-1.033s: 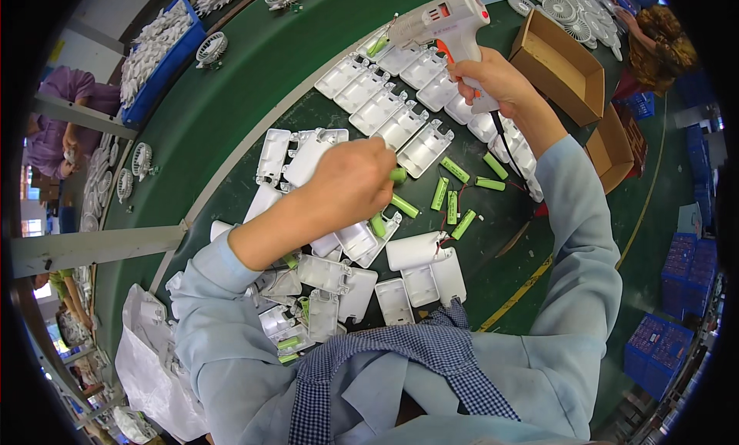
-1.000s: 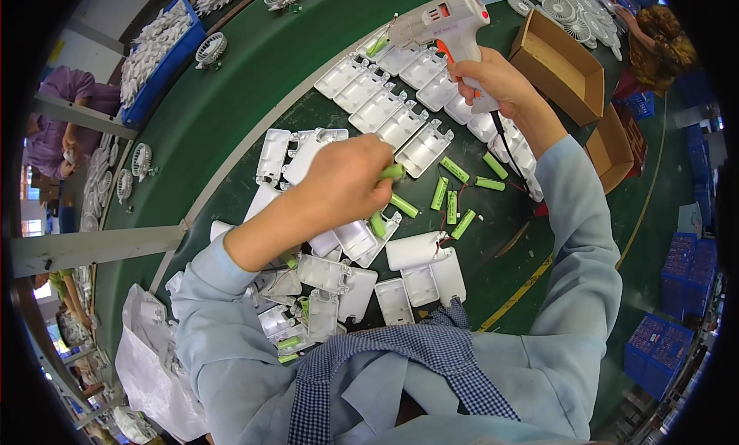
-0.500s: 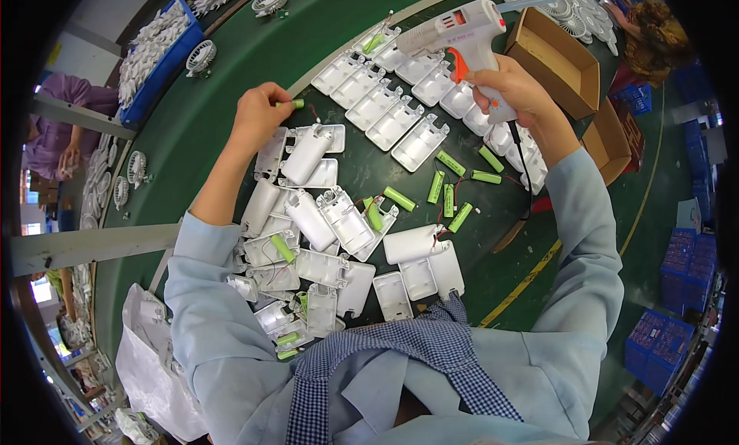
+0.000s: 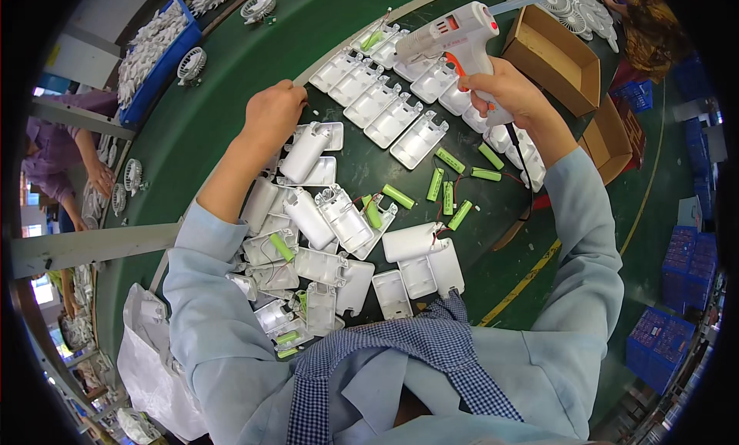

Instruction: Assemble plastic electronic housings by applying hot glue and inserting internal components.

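Gripping the handle of a white glue gun, the right hand is closed tight round it w/ a finger by the orange trigger; gun body runs long-axis away to the left of the fist, nozzle end pointing left toward the row of open white plastic shells lying just below & left of it. Cord drops from the handle down past the wrist. Left hand sits well apart, further left, fingers curled over at the pale edge strip of the green bench; can't tell if it's pinching anything, nothing visible in it. Just under that hand: a closed white housing on a shell half. Below the gun hand, between both arms, loose green battery cells lie scattered, most w/ long axes roughly pointing up-down, some wired red. Shell row's long run is diagonal, rising toward the gun nozzle, so the right hand is much the nearer to it; left is nearer the housings piled toward the body. Cardboard box sits right of the gun.
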Motion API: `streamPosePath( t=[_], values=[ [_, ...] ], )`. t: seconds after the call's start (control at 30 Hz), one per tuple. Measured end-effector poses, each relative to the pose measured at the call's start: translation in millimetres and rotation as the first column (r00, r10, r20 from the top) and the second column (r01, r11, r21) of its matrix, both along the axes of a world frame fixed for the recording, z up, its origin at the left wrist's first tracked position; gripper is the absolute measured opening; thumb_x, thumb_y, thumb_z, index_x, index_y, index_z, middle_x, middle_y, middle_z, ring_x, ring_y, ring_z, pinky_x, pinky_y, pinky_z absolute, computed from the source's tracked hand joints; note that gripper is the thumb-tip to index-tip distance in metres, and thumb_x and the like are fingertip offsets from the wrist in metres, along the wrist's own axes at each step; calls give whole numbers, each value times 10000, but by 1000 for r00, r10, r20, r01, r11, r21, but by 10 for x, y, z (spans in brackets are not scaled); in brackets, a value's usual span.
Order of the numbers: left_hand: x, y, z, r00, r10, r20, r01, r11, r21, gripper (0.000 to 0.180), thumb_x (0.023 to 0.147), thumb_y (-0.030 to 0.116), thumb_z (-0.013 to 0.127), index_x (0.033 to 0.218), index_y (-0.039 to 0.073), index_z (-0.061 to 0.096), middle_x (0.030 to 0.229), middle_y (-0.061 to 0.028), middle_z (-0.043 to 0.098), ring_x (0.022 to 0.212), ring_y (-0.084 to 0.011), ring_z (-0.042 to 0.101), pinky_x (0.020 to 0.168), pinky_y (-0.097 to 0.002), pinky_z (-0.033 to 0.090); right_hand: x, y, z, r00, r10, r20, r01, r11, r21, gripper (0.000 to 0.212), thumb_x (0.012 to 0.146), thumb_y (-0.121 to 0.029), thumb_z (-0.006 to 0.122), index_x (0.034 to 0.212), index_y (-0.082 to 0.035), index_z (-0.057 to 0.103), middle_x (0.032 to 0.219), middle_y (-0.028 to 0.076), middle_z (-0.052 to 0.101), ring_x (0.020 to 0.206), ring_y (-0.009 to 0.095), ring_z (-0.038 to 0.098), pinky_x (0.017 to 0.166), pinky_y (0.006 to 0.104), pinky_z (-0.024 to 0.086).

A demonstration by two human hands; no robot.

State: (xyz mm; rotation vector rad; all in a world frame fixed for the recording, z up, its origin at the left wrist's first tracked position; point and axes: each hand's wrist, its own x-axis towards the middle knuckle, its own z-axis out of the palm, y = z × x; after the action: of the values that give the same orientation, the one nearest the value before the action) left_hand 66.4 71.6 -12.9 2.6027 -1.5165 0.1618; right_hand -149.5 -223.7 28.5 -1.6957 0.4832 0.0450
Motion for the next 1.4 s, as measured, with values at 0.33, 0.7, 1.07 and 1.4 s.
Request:
streamPosePath(
  t=[0.33,0.7,1.07,1.4],
  values=[
    [211,-853,342,954,-130,-270,-1,900,-435,194,815,227,659,905,72,734,918,-124,687,875,-288,650,821,-385,507,-94,-54,45,1000,-17,17,16,998,68,272,853,-175,607,1055,6,589,655,46,560,526,112,506,489,275,418],
    [141,-1834,-193,995,-55,83,70,980,-187,135,802,303,712,916,267,774,1368,-13,518,1333,-255,368,1072,-471,308,-166,-62,-55,998,-33,44,28,992,120,331,849,-197,621,1099,16,582,655,47,567,521,106,508,496,273,430],
    [-105,-1787,50,999,-7,-36,-3,964,-268,191,761,222,714,924,129,747,1409,-127,454,1381,-360,302,1100,-606,242,-197,-55,-74,995,-81,59,73,989,129,255,844,-193,611,1017,-6,608,629,60,559,498,126,499,476,291,403],
    [-1180,-869,54,773,-617,-146,550,767,-330,137,713,60,618,836,75,676,833,-92,607,848,-291,616,710,-419,511,-145,-64,-93,988,-111,104,93,981,168,223,839,-175,605,971,5,618,646,52,551,523,125,507,492,303,423]
  ],
)
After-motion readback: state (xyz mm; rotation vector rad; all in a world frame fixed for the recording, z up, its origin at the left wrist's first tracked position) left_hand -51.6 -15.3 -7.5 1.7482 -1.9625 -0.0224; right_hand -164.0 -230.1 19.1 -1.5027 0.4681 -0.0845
